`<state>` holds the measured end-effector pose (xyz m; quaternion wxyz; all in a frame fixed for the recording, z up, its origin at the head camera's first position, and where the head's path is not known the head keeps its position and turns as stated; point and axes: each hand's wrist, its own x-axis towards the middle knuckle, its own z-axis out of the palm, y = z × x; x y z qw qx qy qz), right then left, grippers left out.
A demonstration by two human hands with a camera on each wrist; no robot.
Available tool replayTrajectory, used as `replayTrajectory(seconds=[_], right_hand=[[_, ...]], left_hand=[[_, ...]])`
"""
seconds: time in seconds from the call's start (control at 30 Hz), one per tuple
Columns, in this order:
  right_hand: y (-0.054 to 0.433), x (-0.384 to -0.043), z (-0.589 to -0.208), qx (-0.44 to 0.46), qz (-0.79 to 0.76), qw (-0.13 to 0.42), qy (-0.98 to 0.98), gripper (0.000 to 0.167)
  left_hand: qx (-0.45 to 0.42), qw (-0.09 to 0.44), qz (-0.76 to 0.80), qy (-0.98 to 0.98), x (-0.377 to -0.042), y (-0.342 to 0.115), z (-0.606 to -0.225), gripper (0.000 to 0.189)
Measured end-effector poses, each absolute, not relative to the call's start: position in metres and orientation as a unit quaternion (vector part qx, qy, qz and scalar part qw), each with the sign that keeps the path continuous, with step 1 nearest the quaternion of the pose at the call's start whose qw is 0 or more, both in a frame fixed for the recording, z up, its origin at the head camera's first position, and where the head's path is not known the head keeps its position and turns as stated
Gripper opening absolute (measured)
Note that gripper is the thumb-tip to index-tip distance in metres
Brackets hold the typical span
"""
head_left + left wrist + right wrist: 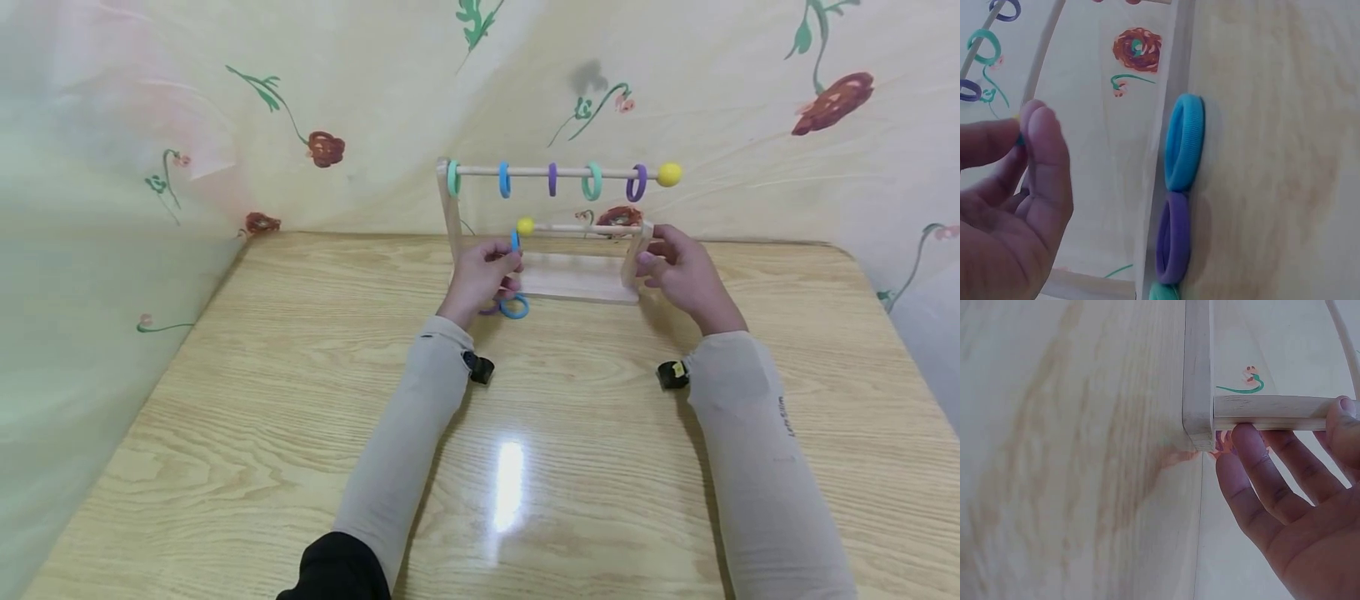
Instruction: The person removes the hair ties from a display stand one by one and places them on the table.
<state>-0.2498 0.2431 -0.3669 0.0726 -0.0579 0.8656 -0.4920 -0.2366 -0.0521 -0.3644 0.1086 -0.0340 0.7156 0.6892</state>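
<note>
Beside the yellow ball [526, 226] on the tip of the lower rod, my left hand [478, 277] pinches a blue hair tie [515, 240] between thumb and fingers. Most of that hair tie is hidden by the fingertips in the left wrist view. My right hand [684, 273] grips the short upright [632, 265] of the wooden rack, thumb on one side and fingers on the other. Green, blue and purple hair ties hang spaced along the upper rod [570, 172]. The lower rod [581, 228] carries none.
At the front edge of the rack's base [577, 277], a blue hair tie [1184, 144], a purple one [1174, 240] and a green one [1164, 292] lie in a row on the wooden table [600, 417]. A flowered cloth [390, 108] hangs behind.
</note>
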Motion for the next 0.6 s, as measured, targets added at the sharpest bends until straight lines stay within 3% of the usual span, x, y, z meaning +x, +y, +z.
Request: replayTrajectory(seconds=[0.6], right_hand=[[0.245,-0.251,-0.368,-0.059,-0.492,0.074,0.865,0.046]], left_hand=[[0.110,0.207,0.484,0.843,-0.219,-0.032,-0.371,0.016]])
